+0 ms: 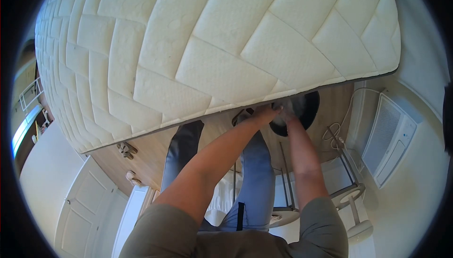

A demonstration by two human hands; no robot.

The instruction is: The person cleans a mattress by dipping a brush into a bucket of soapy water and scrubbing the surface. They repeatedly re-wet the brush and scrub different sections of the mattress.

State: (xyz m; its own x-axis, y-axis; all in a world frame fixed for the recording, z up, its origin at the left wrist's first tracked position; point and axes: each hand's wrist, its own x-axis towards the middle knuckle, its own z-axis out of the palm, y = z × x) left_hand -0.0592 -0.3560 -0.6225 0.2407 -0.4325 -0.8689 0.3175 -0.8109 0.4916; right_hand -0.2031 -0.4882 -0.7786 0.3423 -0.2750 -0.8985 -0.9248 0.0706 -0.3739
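The mattress point(245, 36) is the largest thing here, and its lower edge rises from left to right. The black round container point(312, 112) is just below this edge, towards its right end, and the edge hides a part of it. Its opening faces up to the camera; as the rim looks round, I cannot name a long axis for it. Inside it is something pale grey (maybe cloth, but it is too blurred to be sure), with no clear direction.

The left hand point(270, 112) and the right hand point(288, 113) are side by side below the mattress edge, at this pale material. Whether their fingers are apart or clamped on it, I cannot tell. Further right below the mattress, a white grilled unit point(389, 137) leans diagonally, with a pale cable point(350, 107) near it.
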